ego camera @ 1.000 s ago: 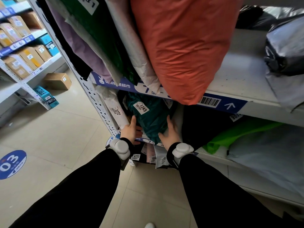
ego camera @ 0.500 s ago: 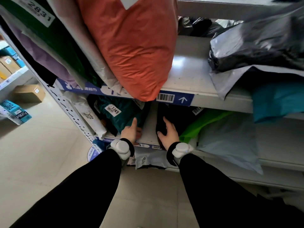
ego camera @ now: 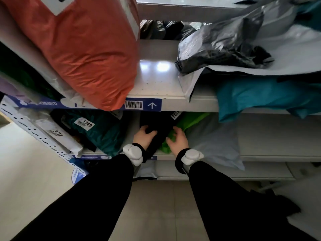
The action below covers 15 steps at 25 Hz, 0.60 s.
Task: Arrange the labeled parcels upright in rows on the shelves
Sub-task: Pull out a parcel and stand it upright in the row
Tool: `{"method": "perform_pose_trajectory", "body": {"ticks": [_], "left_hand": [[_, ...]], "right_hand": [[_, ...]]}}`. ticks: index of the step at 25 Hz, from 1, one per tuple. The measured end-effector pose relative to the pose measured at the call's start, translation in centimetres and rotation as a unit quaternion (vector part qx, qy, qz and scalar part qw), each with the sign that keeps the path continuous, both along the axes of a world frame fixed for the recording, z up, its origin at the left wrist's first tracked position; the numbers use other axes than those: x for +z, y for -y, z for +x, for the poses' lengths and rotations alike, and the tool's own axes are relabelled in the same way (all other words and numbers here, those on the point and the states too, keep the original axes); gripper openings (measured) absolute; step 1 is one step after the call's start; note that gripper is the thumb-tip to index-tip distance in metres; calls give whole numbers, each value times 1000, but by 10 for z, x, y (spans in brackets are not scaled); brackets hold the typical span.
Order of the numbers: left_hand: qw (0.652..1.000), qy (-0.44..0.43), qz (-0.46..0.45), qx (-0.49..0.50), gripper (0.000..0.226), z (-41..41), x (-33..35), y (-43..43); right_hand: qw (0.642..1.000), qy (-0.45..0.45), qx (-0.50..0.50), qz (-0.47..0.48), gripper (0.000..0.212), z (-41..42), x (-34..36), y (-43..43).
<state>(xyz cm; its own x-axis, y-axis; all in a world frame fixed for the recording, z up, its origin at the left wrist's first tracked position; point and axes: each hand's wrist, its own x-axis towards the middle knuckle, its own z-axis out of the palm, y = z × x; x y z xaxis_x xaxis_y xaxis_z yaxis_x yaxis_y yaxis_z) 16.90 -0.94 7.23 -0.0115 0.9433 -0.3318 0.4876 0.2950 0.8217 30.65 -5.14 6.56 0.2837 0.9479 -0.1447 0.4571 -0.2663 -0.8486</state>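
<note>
On the lower shelf [ego camera: 269,156] a black parcel [ego camera: 160,126] with a white label stands between my hands. My left hand [ego camera: 144,138] curls around its left edge, fingers closed on it. My right hand [ego camera: 178,140] lies with fingers spread on the bright green parcel [ego camera: 188,121] just to the right of the black one. Left of them a teal parcel labelled 1349 [ego camera: 102,131] and a white parcel labelled 3272 [ego camera: 57,134] lean upright.
A big orange parcel [ego camera: 88,49] overhangs the upper shelf [ego camera: 156,80] at the left. Grey-black [ego camera: 220,42], white and teal [ego camera: 264,94] parcels lie flat there at the right. A pale grey parcel [ego camera: 213,141] lies right of the green one. Tiled floor lies below.
Both hands moved right, off the teal 1349 parcel and the shelf gap. My left hand now grips the black parcel and my right rests on the green one. The view shifted right.
</note>
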Motion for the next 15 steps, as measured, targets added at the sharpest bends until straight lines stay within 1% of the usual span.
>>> {"method": "perform_pose_trajectory", "body": {"ticks": [4,7,9,10,12,15], "left_hand": [[998,-43,10,-44,70,25,1,-9],[997,-42,28,-54,91,39,4,-16],[997,-45,44,-52,98,45,2,-23],[996,-45,52,-56,97,48,2,-25],[995,-42,66,-64,84,55,1,-34],[994,-41,75,-71,71,60,-3,-47]], "right_hand": [[999,-13,-7,-34,64,10,-10,-2],[998,-26,-7,-55,66,11,-18,-8],[998,-20,-5,-61,65,10,-22,-12],[998,-17,-1,-63,64,9,-22,-14],[997,-22,10,-68,63,8,-28,-20],[997,-39,22,-68,67,7,-42,-24]]}}
